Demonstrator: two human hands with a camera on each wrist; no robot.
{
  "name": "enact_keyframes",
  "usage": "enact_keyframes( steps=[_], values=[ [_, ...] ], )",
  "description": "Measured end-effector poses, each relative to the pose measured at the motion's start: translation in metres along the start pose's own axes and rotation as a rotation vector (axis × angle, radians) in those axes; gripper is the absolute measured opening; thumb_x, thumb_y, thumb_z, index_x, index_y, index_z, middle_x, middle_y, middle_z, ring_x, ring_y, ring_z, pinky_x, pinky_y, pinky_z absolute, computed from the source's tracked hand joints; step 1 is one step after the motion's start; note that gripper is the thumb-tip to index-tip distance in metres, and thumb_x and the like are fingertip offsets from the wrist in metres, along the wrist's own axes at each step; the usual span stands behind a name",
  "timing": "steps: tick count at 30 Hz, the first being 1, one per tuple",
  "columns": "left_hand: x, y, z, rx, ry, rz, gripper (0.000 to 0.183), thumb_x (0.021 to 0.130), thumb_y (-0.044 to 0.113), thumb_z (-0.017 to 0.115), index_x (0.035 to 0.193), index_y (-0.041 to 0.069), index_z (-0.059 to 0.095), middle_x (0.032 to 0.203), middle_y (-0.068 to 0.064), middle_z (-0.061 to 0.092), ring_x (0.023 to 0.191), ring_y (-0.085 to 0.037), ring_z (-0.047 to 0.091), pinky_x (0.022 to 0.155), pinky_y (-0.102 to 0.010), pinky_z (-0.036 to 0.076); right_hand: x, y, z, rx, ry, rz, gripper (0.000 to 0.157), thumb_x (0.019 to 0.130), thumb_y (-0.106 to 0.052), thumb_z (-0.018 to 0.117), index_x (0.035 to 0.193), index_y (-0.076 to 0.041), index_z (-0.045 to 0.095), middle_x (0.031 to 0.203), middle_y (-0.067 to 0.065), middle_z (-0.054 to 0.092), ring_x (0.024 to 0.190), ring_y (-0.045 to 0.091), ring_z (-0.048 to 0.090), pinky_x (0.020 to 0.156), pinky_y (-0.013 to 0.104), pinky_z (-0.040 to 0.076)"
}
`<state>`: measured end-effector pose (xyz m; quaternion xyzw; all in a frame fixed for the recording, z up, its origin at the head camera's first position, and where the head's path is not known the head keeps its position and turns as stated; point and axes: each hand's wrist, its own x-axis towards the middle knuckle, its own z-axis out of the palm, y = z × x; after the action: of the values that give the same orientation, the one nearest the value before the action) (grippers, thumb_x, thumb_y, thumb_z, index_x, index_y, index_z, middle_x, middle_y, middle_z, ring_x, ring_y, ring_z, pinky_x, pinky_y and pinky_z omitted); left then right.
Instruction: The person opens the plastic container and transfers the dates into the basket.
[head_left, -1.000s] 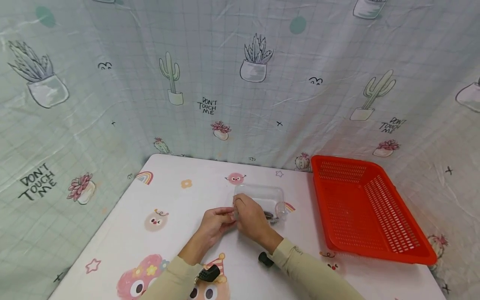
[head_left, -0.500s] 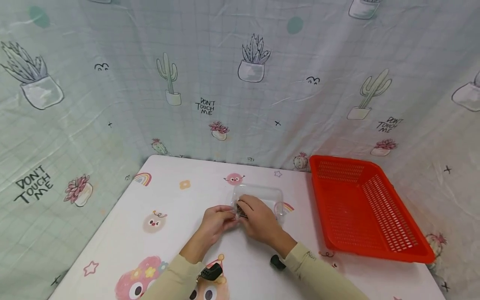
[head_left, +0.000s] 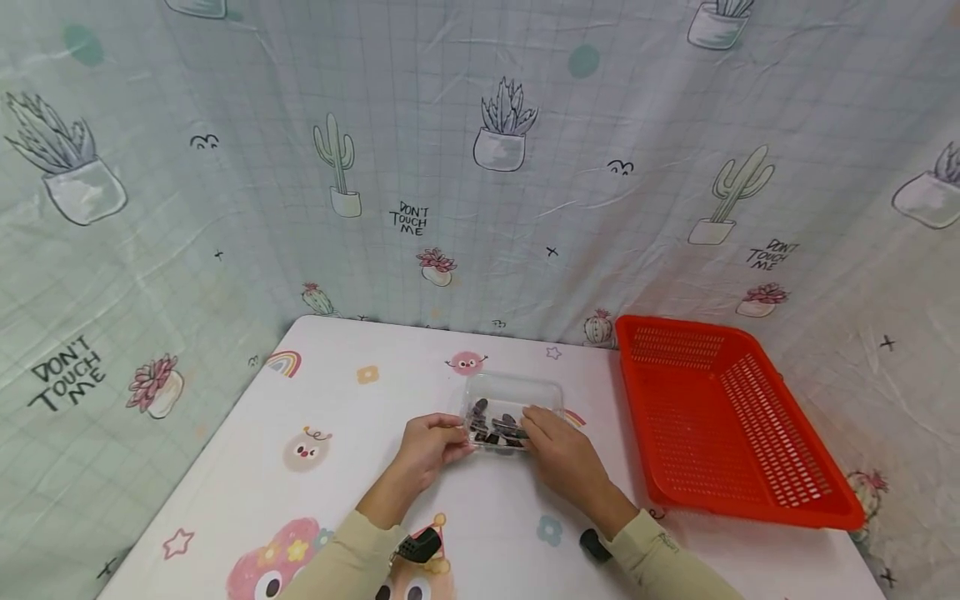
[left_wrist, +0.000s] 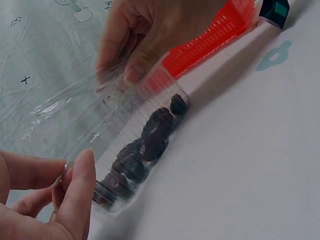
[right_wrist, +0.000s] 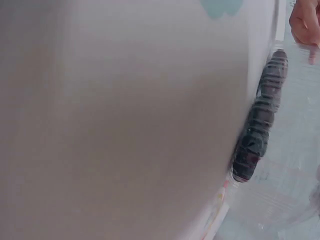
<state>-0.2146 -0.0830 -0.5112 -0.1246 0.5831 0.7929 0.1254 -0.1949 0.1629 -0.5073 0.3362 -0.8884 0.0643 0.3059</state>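
Note:
A clear plastic box (head_left: 517, 390) stands in the middle of the table, with several dark, wrinkled oval pieces (left_wrist: 131, 159) like dried fruit lying along its front side. My left hand (head_left: 426, 450) pinches the box's front left edge between thumb and fingers. At the front right corner, my right hand (head_left: 566, 458) grips the rim, its thumb on the near side and its fingers beyond, as the left wrist view shows. Only the box side and the dark pieces appear in the right wrist view, with the left hand (right_wrist: 306, 22) at its upper right corner.
A red plastic basket (head_left: 738, 425) with slotted walls stands on the right of the table. The white tabletop (head_left: 390, 367) carries printed cartoon figures. A patterned curtain (head_left: 420, 183) closes off the back and sides.
My right hand has slid rightward along the box's front edge, from beside the left hand to the right corner, uncovering the dark pieces. The left hand has kept its hold.

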Motion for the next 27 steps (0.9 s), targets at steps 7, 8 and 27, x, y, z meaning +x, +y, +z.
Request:
enact_keyframes(
  steps=[7,8,27],
  values=[
    [0.001,-0.001,-0.001,-0.002,0.013,0.007,0.028,0.090,-0.014,0.067,0.117,-0.018,0.063,0.092,-0.016,0.068,0.074,-0.021,0.073,0.073,-0.034,0.070,-0.002,0.002,-0.002,0.013,0.043,-0.043,0.043,0.077,-0.004,0.088,0.116,0.000,0.073,0.121,0.015,0.075,0.111,0.030,0.074,0.097,0.043,0.064],
    [0.001,-0.001,-0.001,-0.004,0.014,0.005,0.028,0.090,-0.014,0.067,0.117,-0.018,0.063,0.092,-0.016,0.068,0.074,-0.021,0.073,0.073,-0.034,0.070,-0.002,0.002,-0.001,0.014,0.045,-0.050,0.042,0.077,-0.003,0.087,0.116,0.001,0.073,0.120,0.016,0.075,0.111,0.031,0.074,0.097,0.043,0.064],
    [-0.006,0.003,0.000,0.002,0.058,0.019,0.027,0.088,-0.015,0.064,0.115,-0.018,0.062,0.087,-0.015,0.067,0.068,-0.018,0.071,0.067,-0.030,0.068,0.011,-0.005,0.000,0.001,0.028,-0.057,0.045,0.081,-0.030,0.090,0.115,-0.004,0.077,0.120,0.012,0.077,0.112,0.026,0.075,0.099,0.041,0.064]
  ],
)
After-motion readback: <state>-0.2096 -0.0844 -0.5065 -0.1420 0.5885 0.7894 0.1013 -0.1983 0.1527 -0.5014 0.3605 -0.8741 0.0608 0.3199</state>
